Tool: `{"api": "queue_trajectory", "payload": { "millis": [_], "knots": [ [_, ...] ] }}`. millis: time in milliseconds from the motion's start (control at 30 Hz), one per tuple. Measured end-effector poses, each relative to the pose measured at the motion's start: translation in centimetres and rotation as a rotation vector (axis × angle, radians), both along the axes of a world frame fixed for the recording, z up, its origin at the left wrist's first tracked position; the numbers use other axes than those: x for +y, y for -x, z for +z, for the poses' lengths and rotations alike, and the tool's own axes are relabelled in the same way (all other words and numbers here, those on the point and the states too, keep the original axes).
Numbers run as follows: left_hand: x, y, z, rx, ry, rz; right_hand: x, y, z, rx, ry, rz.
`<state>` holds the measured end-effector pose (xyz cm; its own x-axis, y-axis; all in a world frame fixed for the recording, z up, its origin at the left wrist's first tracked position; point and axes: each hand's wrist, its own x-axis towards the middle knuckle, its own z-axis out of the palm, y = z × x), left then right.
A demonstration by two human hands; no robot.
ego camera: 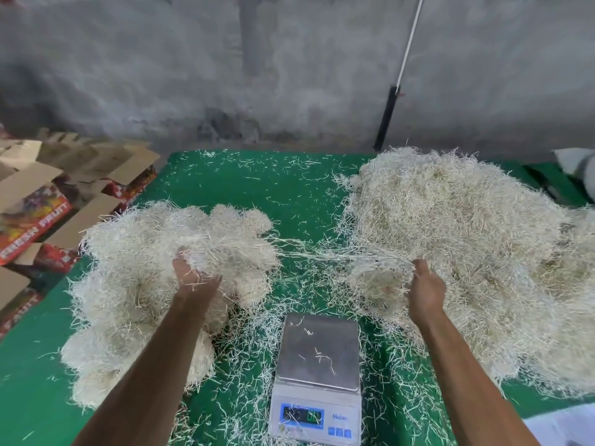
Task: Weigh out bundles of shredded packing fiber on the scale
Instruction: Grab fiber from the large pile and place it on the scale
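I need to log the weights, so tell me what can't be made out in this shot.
- Scale display digits: blurred, unreadable in the head view.
- Left hand fingertips: buried in the left fiber pile.
- Right hand fingers: hidden behind its tuft of fiber.
- Cardboard boxes: cut off by the left edge.

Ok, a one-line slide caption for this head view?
Both hands, left hand and right hand, pull shredded fiber apart above a nearly bare scale on green table.

The digits on my scale's display point(302, 415) are too blurred to read. My left fingertips point(184, 256) sink into the fiber (out of sight), and the big heap point(467, 246) runs past the right edge.
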<state>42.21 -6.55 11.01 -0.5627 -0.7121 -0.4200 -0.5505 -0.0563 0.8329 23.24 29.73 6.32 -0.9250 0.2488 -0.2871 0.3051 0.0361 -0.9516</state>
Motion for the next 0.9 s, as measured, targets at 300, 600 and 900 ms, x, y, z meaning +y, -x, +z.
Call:
{"api": "queue_trajectory", "payload": {
  "millis": [300, 600, 900],
  "knots": [
    [5.3, -1.1, -2.3, 0.043, -0.047, -0.19, -4.5, -2.3, 0.5, -0.163, 0.541, 0.189],
    [6.4, 0.9, -2.7, -0.148, 0.104, -0.272, -1.6, 2.2, 2.4, -0.178, 0.249, 0.14],
    [9.6, 0.3, -5.0, -0.137, 0.024, -0.263, 2.3, 7.6, 5.3, -0.008, 0.4, 0.132]
  ]
}}
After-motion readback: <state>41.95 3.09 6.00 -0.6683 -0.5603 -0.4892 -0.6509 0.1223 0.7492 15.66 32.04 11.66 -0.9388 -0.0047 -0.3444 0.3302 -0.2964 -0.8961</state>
